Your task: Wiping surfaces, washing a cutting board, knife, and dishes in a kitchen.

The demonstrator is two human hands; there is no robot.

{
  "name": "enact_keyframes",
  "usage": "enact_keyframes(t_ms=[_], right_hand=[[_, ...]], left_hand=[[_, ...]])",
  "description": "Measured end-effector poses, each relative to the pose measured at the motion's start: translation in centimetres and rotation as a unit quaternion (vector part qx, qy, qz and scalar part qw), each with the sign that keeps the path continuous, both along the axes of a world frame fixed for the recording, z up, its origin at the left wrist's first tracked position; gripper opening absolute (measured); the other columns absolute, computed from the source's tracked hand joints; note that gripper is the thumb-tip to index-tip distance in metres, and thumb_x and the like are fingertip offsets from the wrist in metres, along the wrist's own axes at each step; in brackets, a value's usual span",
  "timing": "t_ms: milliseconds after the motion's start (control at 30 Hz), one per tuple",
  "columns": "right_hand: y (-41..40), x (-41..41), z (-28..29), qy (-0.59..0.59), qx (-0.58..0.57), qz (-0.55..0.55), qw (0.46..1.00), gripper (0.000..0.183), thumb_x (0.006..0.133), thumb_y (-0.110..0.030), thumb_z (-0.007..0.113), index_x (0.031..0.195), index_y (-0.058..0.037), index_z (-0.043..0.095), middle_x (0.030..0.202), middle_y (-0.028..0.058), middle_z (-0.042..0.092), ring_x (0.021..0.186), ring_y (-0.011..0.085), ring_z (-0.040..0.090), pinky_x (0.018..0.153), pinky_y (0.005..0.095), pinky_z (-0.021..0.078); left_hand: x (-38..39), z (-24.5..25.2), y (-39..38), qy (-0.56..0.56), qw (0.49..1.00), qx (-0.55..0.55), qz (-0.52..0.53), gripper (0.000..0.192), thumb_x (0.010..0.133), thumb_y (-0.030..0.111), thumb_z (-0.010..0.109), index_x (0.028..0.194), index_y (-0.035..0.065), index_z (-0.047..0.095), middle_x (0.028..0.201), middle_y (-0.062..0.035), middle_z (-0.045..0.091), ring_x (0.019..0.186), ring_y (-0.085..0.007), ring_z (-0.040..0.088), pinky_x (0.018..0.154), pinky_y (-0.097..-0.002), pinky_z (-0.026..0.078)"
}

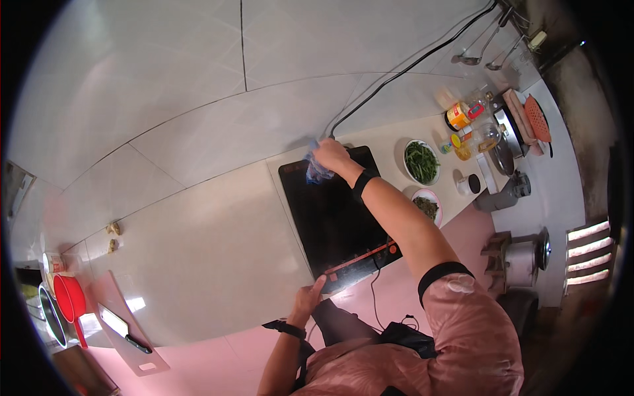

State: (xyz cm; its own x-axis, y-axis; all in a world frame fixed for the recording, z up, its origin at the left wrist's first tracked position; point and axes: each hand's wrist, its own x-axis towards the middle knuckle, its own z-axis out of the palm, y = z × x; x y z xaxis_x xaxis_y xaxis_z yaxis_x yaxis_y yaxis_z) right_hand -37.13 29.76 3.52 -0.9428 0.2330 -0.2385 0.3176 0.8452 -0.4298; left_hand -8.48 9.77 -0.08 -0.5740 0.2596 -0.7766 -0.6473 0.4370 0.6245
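A black induction cooktop (337, 213) lies on the pale tiled counter. At its far edge, close to the wall, my right hand (333, 154) grips a blue patterned cloth (316, 171) that touches the black top. My left hand (311, 297) is at the cooktop's near left corner, its thumb against the edge beside the control strip; the other fingers are partly hidden. A black power cord (396, 76) runs up the wall from behind the cooktop.
Right of the cooktop stand a bowl of green leaves (421, 162), a bowl of dark dried food (426, 205), bottles and a sauce jar (458, 116). At the left are ginger pieces (115, 228), a red saucepan (69, 297) and a kitchen knife (114, 321) on a pink cutting board (111, 292).
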Motion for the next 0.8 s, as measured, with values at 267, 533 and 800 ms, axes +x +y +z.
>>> enact_keyframes(t_ms=[267, 533, 800], right_hand=[[-2.4, 1.0, 4.0, -0.128, 0.034, 0.099, 0.986, 0.025, 0.073, -0.015, 0.046, 0.083, 0.0036, 0.06, 0.096, 0.0235, 0.057, 0.093, 0.0344, 0.055, 0.08, 0.0415, 0.0431], [-5.6, -4.3, -3.8, -0.122, 0.069, -0.187, 0.972, 0.034, 0.08, -0.02, 0.045, 0.104, 0.0043, 0.052, 0.116, 0.0225, 0.039, 0.105, 0.0287, 0.043, 0.083, 0.0372, 0.041], [-15.8, -1.0, -3.7, -0.103, 0.072, 0.048, 0.991, 0.036, 0.078, -0.021, 0.048, 0.101, 0.0059, 0.054, 0.116, 0.0261, 0.037, 0.102, 0.0376, 0.042, 0.084, 0.0461, 0.0388]], left_hand=[[3.7, -1.4, 0.9, -0.143, 0.967, 0.168, 0.128, 0.054, 0.075, 0.05, 0.056, 0.047, 0.0052, 0.046, 0.048, -0.0005, 0.041, 0.046, -0.0099, 0.036, 0.044, -0.0258, 0.03], [4.3, -1.4, 1.4, -0.135, 0.968, 0.131, 0.167, 0.05, 0.075, 0.046, 0.059, 0.049, 0.0058, 0.047, 0.049, 0.0006, 0.041, 0.045, -0.0091, 0.036, 0.042, -0.0255, 0.03], [4.1, -0.6, 1.3, -0.141, 0.964, 0.148, 0.168, 0.047, 0.076, 0.044, 0.059, 0.049, 0.0068, 0.047, 0.05, 0.0013, 0.04, 0.045, -0.0085, 0.035, 0.042, -0.0245, 0.029]])
